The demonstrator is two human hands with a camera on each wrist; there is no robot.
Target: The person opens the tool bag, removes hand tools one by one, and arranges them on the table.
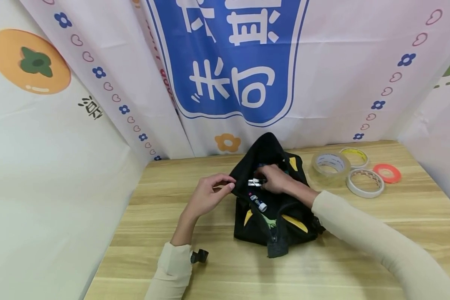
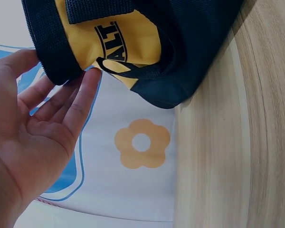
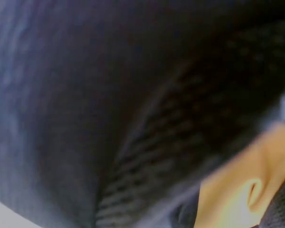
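Left hand [image 1: 209, 195] pinches the black bag [image 1: 252, 231] at its edge; right hand [image 1: 276, 179] is inside (grasp partly hidden, cannot tell).

wooden table [image 1: 142, 233] | printed cloth backdrop [image 1: 326, 83] | four tape rolls [image 1: 365, 194], right

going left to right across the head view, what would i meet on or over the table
Bare left hand with a cream sleeve → black fabric bag with yellow patches → wide clear tape roll → round white tape roll → flat red-orange ring.
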